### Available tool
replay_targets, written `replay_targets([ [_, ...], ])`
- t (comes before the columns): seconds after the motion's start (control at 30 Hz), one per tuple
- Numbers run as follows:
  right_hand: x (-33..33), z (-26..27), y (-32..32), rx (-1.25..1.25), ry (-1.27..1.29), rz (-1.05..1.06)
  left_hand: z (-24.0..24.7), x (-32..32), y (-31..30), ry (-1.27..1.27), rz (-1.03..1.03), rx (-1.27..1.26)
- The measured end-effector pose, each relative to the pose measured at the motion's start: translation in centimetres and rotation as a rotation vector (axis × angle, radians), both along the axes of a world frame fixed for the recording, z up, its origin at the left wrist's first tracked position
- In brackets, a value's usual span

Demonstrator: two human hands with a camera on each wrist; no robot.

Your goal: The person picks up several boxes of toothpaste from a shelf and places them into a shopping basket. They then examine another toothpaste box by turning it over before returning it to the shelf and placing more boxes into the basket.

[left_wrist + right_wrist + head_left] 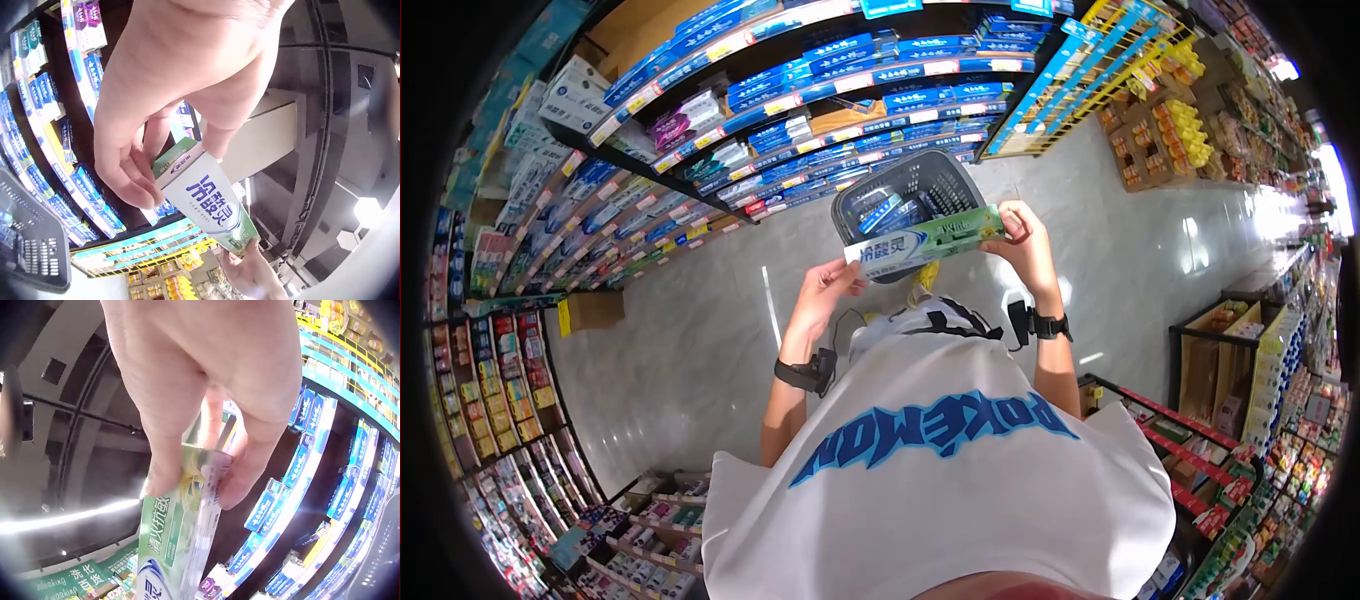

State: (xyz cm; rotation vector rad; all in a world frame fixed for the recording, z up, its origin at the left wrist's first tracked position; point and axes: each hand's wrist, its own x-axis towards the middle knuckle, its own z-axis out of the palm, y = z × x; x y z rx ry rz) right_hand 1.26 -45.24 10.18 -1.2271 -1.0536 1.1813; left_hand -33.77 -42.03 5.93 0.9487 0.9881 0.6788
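Note:
A long white-and-green toothpaste box (930,242) is held level in front of the body, above a dark grey shopping basket (970,190). My left hand (825,295) pinches its white end between thumb and fingers. At the green end, my right hand (1022,240) grips it the same way. In the left wrist view the printed face of the toothpaste box (206,197) slants away from the left hand (187,81). Close up, the right hand (212,381) has its thumb on the box's green side (165,531). Blue packages (890,212) lie inside the basket.
Shelves of mostly blue toothpaste boxes (880,75) stand ahead, behind the basket. A yellow wire rack (1080,70) is at their right end. A brown carton (592,311) sits on the grey floor (690,380) at left. Low display bins (1230,330) stand to the right.

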Motion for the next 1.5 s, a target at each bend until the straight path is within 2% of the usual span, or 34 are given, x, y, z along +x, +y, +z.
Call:
replay_targets([
  [0.07, 0.0, 0.6, -0.2, -0.037, -0.204, -0.048, -0.9, -0.6, -0.1, 0.054, -0.064, 0.022],
  [0.2, 0.4, -0.5, 0.3, -0.009, -0.248, -0.046, 0.4, -0.1, -0.4, 0.08, -0.044, -0.034],
  [0.27, -0.2, 0.5, 0.4, -0.021, -0.197, -0.052, -0.6, -0.3, -0.5, -0.022, -0.024, -0.039],
  [0.5, -1.9, 2.7, 2.2, -0.002, -0.042, 0.016, 0.7, -0.7, -0.7, -0.109, 0.008, -0.099],
  [0.7, -3.2, 2.4, 2.4, -0.038, -0.064, 0.074, -0.7, -2.0, -2.4, -0.136, 0.041, -0.181],
  [0.8, -4.2, 2.1, 2.3, -0.059, -0.053, 0.106, -0.7, -2.8, -3.5, -0.148, 0.088, -0.184],
  [0.83, -4.3, 1.4, 2.2, -0.088, -0.12, 0.104, -0.7, -3.2, -3.8, -0.132, 0.118, -0.188],
  [0.93, -5.8, 1.2, 2.4, -0.085, -0.146, 0.22, -0.8, -5.1, -4.7, -0.078, 0.221, -0.185],
  [0.97, -6.6, 1.3, 2.5, -0.083, -0.18, 0.223, -1.0, -5.8, -4.9, -0.074, 0.259, -0.149],
  [1.0, -7.0, 0.5, 2.7, 0.005, -0.334, 0.199, -1.1, -6.6, -5.2, -0.07, 0.297, -0.118],
  [1.13, -10.1, 0.0, 3.7, -0.061, -0.205, 0.252, -1.1, -9.9, -5.4, -0.053, 0.433, 0.014],
  [1.17, -11.4, 1.3, 3.8, -0.007, -0.225, 0.267, -0.6, -10.5, -5.4, -0.042, 0.482, 0.023],
  [1.2, -12.1, 1.2, 4.0, 0.22, -0.398, 0.285, 0.5, -11.1, -5.6, -0.056, 0.479, 0.084],
  [1.23, -13.1, 1.5, 4.1, 0.054, -0.275, 0.265, 1.3, -11.7, -5.8, -0.048, 0.489, 0.117],
  [1.27, -13.6, 1.1, 4.2, 0.111, -0.148, 0.294, 2.0, -12.3, -6.0, -0.041, 0.501, 0.154],
  [1.33, -15.6, 2.7, 3.9, 0.07, -0.083, 0.299, 3.1, -13.5, -6.7, -0.037, 0.547, 0.157],
  [1.43, -18.1, 3.4, 4.0, 0.23, -0.099, 0.321, 4.6, -14.9, -7.9, -0.064, 0.576, 0.2],
  [1.5, -19.5, 2.6, 4.4, 0.273, 0.107, 0.367, 4.4, -15.7, -8.7, -0.093, 0.623, 0.207],
])
